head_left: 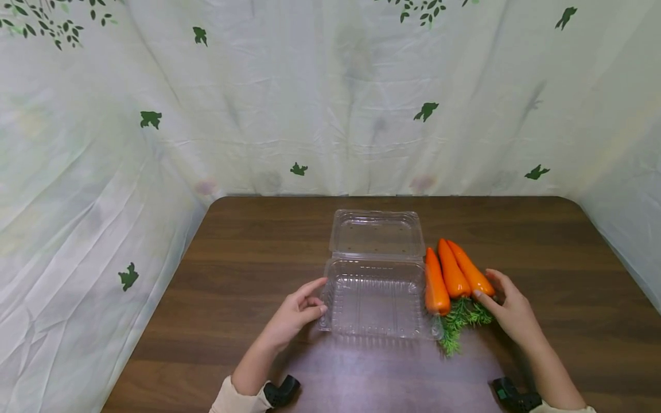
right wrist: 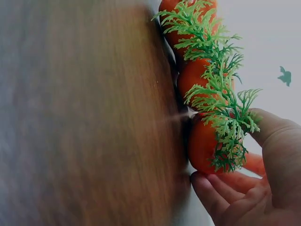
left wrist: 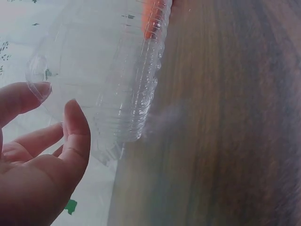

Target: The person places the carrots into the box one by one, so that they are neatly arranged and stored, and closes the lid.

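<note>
A clear plastic clamshell container (head_left: pixel 379 298) lies unfolded on the table, its lid (head_left: pixel 377 232) laid back on the far side. My left hand (head_left: pixel 291 315) is at its left edge, index finger and thumb spread apart; in the left wrist view the fingertips (left wrist: pixel 43 89) touch a corner of the rim. Three orange carrots with green tops (head_left: pixel 459 321) lie side by side at the container's right, tips pointing away. The leftmost carrot (head_left: pixel 436 284) overlaps the container's edge. My right hand (head_left: pixel 513 312) grips the rightmost carrot (head_left: pixel 467 267) near its leafy end, thumb on top and fingers along its outer side.
The brown wooden table (head_left: pixel 258 246) has rounded far corners. A pale curtain (head_left: pixel 330 103) with green bird and leaf prints hangs behind and beside it. Black devices (head_left: pixel 281 391) are strapped at both wrists.
</note>
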A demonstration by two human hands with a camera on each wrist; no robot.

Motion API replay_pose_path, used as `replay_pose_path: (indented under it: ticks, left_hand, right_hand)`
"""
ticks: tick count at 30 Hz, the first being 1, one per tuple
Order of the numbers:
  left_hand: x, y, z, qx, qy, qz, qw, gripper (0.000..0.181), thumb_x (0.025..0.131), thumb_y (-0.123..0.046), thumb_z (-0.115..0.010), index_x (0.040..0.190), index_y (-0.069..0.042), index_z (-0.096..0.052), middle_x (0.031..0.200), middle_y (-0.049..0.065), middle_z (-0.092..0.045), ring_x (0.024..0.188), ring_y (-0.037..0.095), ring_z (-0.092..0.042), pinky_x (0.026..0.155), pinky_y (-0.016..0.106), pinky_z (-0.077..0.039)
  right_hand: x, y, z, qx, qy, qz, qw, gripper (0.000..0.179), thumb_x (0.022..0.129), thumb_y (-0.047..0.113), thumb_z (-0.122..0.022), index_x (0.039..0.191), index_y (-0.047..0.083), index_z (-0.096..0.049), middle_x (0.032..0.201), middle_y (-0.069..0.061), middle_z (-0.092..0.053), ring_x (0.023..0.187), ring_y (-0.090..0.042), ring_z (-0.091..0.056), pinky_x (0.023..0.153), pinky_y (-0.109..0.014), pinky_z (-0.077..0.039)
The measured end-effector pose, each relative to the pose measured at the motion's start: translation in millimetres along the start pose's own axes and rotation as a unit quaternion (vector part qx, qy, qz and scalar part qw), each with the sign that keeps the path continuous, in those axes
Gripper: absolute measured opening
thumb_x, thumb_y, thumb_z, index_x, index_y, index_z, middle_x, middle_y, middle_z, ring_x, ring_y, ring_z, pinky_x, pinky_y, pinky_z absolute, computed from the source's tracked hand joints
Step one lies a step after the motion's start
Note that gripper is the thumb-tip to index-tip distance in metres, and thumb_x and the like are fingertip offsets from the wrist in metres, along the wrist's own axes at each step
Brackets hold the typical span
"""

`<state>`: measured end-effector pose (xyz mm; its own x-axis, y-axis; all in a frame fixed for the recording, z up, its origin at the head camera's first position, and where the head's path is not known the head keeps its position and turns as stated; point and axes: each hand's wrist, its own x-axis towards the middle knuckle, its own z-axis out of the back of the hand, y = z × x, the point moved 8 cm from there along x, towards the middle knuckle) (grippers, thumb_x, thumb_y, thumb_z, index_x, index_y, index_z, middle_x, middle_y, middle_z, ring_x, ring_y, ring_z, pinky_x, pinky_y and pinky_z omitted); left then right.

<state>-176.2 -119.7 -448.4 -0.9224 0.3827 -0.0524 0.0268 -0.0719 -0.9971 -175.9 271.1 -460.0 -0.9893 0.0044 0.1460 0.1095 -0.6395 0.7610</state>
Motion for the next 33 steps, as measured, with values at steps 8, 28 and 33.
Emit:
replay_pose_path:
  ticks: [8,28,33]
  left_hand:
    - [-2.5,4.9,-2.0,-0.014,-0.004,0.005,0.9999,0.057,0.082,0.005,-0.058,0.134,0.003,-0.036,0.133,0.021,-0.032,0.083,0.011,-0.052,0.068,0.019,-0.043]
    - [-7.0,12.9,-2.9,-0.015,-0.018,0.008,0.9997,0.064,0.079,0.007,-0.061,0.137,-0.001,-0.034,0.136,0.019,-0.029,0.071,0.011,-0.053,0.056,0.018,-0.041]
    - [-7.1,13.1,-2.5,-0.014,-0.016,0.007,0.9997,0.064,0.079,0.005,-0.062,0.136,-0.001,-0.035,0.135,0.019,-0.030,0.069,0.010,-0.053,0.055,0.018,-0.040]
  right_hand:
    - [-0.2,-3.5,-0.4,-0.023,0.001,-0.030,0.9993,0.052,0.089,0.028,-0.057,0.127,-0.003,-0.041,0.114,-0.028,-0.052,0.095,-0.037,-0.054,0.071,-0.021,-0.043]
    - [-3.2,-4.4,15.5,0.075,-0.103,-0.065,0.9898,0.050,0.087,0.022,-0.059,0.130,0.000,-0.044,0.122,-0.020,-0.049,0.099,0.005,-0.044,0.071,-0.005,-0.037]
    - [-4.3,-0.6,20.2,0.096,-0.122,-0.052,0.9864,0.048,0.086,0.018,-0.061,0.129,0.001,-0.045,0.114,0.004,-0.052,0.094,0.006,-0.044,0.069,-0.008,-0.038]
